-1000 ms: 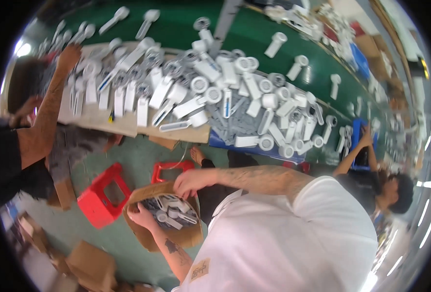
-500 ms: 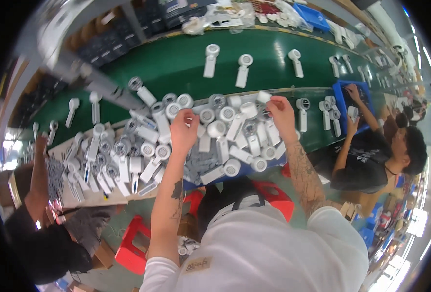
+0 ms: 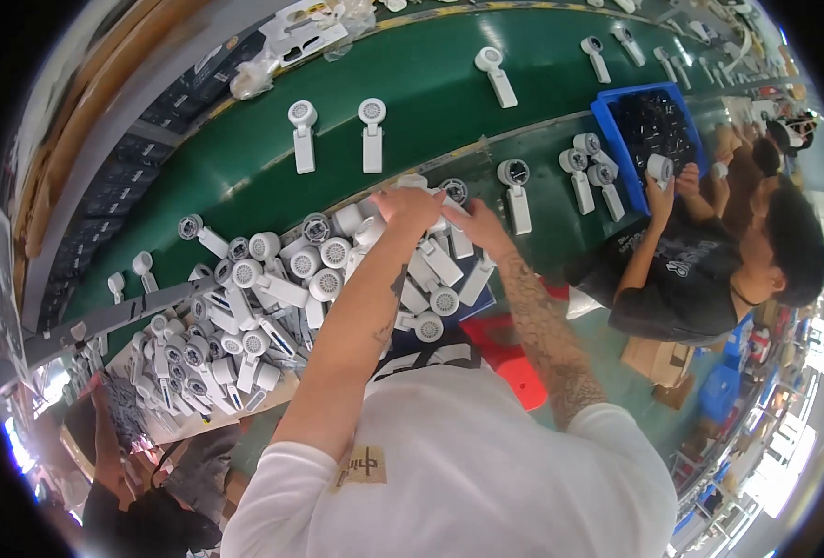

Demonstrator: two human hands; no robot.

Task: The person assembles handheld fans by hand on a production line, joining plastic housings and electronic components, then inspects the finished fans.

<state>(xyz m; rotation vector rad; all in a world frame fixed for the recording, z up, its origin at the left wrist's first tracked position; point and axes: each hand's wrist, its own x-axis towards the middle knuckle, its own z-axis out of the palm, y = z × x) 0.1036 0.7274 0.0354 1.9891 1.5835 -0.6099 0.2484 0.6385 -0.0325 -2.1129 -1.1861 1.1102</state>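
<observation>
My left hand [image 3: 410, 208] reaches over the far right part of a heap of white handheld fans [image 3: 282, 288]; its fingers are closed, and what they hold is hidden. Close beside it, my right hand [image 3: 477, 229] pinches a white handheld fan [image 3: 453, 206] by what looks like its handle. Just beyond the fingertips lies a fan with an open, dark-centred head [image 3: 453, 191]. The heaped fans have round heads and flat, oblong handles, and lie at all angles under and between my forearms.
A green conveyor belt [image 3: 235, 139] beyond the heap carries spaced-out fans. On the right, a co-worker [image 3: 700, 270] holds a fan head beside a blue bin [image 3: 607, 116] of dark parts. Another person's arm [image 3: 105, 432] is at the lower left. A red stool [image 3: 514, 367] stands below my right arm.
The view has turned to the right. My hands, apart before, have come close together at the heap's right end. The co-worker's hands have drawn back from the blue bin.
</observation>
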